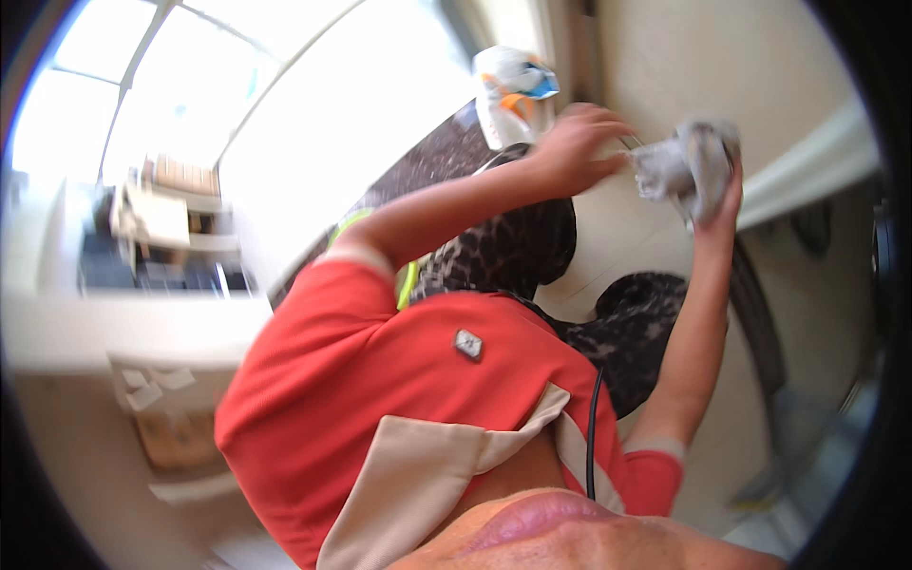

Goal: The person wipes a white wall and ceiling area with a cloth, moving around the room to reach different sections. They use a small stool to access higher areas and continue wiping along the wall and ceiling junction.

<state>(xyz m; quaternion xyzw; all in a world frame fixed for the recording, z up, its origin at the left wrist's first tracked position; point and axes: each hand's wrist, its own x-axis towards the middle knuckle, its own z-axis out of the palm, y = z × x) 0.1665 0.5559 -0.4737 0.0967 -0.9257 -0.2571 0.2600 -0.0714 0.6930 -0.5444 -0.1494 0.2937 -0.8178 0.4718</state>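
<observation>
My left hand (581, 149) reaches across from the left, blurred, with its fingers apart. Its fingertips point toward a crumpled light-grey cloth (687, 167), with a small gap between; whether a thin strand joins them cannot be told. My right hand (734, 189) is shut on that cloth from its far right side, and most of its fingers are hidden behind the bunched fabric. Below the hands are my knees in dark patterned trousers (491, 256). A white plastic bag (509, 100) with orange and blue print stands just beyond my left hand.
A dark speckled stone ledge (434, 160) runs beneath the bright window at upper left. Wooden furniture (171, 206) is blurred at far left, with a cardboard box (174, 434) lower down. A curved dark tube or tyre-like strip (759, 306) lies on the right.
</observation>
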